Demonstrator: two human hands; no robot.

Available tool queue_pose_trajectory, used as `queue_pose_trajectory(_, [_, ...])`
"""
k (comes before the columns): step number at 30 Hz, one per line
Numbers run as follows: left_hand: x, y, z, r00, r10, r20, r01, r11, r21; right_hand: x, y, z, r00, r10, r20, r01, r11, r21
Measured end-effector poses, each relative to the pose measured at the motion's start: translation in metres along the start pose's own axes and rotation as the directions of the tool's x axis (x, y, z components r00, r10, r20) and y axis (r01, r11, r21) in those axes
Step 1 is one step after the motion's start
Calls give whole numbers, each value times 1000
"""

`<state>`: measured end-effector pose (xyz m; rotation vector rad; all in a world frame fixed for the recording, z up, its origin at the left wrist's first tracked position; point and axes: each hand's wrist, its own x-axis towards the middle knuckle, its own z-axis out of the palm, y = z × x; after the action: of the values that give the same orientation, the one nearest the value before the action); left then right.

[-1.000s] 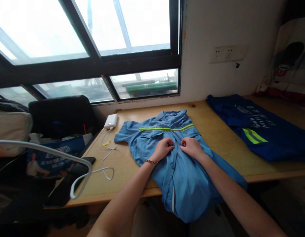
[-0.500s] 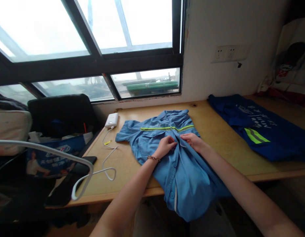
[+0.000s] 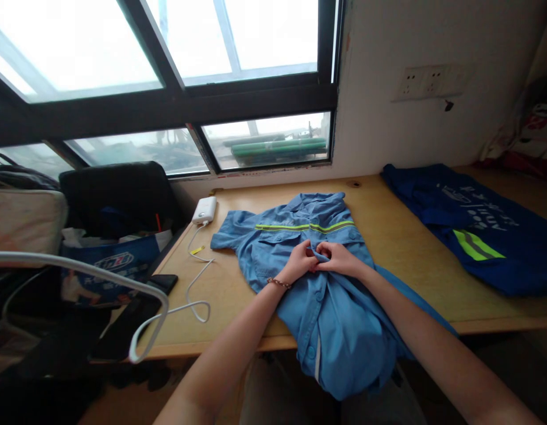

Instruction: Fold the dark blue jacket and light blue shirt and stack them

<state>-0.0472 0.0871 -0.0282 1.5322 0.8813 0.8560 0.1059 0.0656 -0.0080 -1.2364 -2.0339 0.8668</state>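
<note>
A rumpled blue shirt (image 3: pixel 348 324), crossed at the chest by a yellow-green stripe (image 3: pixel 282 228), is pinched at its front by the left hand (image 3: pixel 297 264) and right hand (image 3: pixel 344 260)

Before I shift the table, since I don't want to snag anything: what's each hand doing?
Left hand: closed, holding the shirt at its front.
Right hand: closed, pinching the same shirt.
</note>
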Motion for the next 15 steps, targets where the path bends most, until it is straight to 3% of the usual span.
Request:
queue_pose_trajectory(3, [0,1,0,999,-26,39,27,1000,-7,2,5,-7,997,22,69,-27,997,72])
queue_pose_trajectory(7, [2,5,-1,995,-53,88,60,995,-82,7,16,-12,980,197,-30,-185,954,238])
queue_pose_trajectory(11, [-3,10,-1,984,-163,72,175,958,-225,9,23,-21,921,375,107,-385,831,402])
queue_pose_trajectory(15, [-11,13,0,974,-201,103,225,897,-381,5,17,-26,918,389,74,-383,825,416])
